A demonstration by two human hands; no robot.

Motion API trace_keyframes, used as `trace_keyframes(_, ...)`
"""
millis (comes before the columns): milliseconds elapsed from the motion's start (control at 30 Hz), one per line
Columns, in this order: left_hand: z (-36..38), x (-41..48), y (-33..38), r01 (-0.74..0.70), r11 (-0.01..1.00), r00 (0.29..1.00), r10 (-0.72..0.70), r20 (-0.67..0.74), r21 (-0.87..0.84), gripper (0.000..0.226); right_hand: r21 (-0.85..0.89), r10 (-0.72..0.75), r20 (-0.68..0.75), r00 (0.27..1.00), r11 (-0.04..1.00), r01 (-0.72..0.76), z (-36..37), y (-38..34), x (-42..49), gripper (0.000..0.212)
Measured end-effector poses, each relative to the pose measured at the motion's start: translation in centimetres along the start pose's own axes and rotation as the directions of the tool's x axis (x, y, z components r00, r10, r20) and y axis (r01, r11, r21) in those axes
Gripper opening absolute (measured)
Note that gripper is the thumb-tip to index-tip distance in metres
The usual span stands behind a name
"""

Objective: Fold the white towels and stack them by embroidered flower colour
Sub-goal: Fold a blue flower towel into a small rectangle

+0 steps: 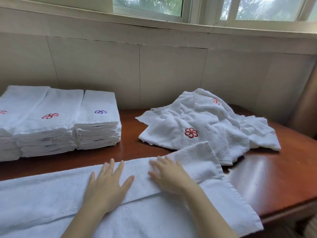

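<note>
A white towel (pixel 51 194) lies spread lengthwise along the table's front edge, its far long side folded over toward me. My left hand (pixel 106 184) rests flat on the folded layer, fingers spread. My right hand (pixel 169 174) presses flat on it just to the right, slightly blurred. At the back left stand folded stacks: one with a red flower (pixel 49 115) on top, one with a blue flower (pixel 100 112), and a third red-flower stack (pixel 3 112) cut by the left edge. A loose heap of unfolded towels (pixel 205 124) with red flowers lies at the right.
The brown wooden table (pixel 274 177) shows bare wood at the right and between the stacks and the heap. A pale panelled wall and a window run behind. The table's right front edge (pixel 291 212) drops off close to the towel's corner.
</note>
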State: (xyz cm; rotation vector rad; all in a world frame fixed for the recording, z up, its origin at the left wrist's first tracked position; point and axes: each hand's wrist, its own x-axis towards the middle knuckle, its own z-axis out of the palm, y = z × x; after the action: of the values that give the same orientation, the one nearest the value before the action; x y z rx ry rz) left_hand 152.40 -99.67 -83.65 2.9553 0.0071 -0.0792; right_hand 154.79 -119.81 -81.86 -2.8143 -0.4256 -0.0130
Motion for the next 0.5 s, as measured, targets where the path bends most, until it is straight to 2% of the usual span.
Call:
trace_keyframes(33, -0.1, 0.2, -0.1, -0.004, 1.0, 1.0, 0.004, -0.004, -0.002, 0.069, -0.044, 0.059, 0.107, 0.992, 0.998, -0.054, 0.8, 0.3, 0.2, 0.051)
trace_keyframes(67, -0.2, 0.3, -0.3, -0.009, 1.0, 1.0, 0.009, -0.005, -0.004, 0.068, -0.051, 0.125, 0.129, 0.984, 0.992, -0.119, 1.0, 0.9, 0.4, 0.052)
trace_keyframes(133, -0.4, 0.6, -0.7, -0.026, 1.0, 1.0, 0.026, -0.004, -0.008, 0.066, -0.028, 0.258, 0.064, 0.964, 0.966, -0.257, 0.6, 2.9, 0.4, 0.053)
trace_keyframes(200, -0.6, 0.7, -0.9, -0.053, 0.999, 0.999, 0.053, 0.0, -0.012, 0.063, -0.035, 0.332, 0.008, 0.943, 0.943, -0.331, -0.2, 4.9, 0.2, 0.054)
trace_keyframes(300, -1.0, 0.5, -1.3, -0.096, 0.995, 0.995, 0.096, 0.015, -0.022, 0.06, -0.03, 0.326, -0.038, 0.945, 0.945, -0.327, -0.4, 5.9, -0.5, 0.052)
trace_keyframes(367, -1.2, 0.0, -1.9, -0.108, 0.994, 0.994, 0.108, 0.029, -0.019, 0.059, -0.024, 0.315, -0.13, 0.94, 0.947, -0.321, -0.1, 5.5, -0.6, 0.045)
trace_keyframes(467, -1.5, -1.1, -4.1, -0.046, 0.999, 0.998, 0.045, 0.031, 0.01, 0.059, -0.018, 0.275, -0.329, 0.903, 0.955, -0.297, -0.3, 5.0, -0.5, 0.035)
trace_keyframes(500, -1.5, -1.4, -4.8, -0.015, 1.0, 0.999, 0.015, 0.03, 0.017, 0.059, 0.006, 0.282, -0.332, 0.9, 0.955, -0.297, -0.4, 4.9, -0.6, 0.036)
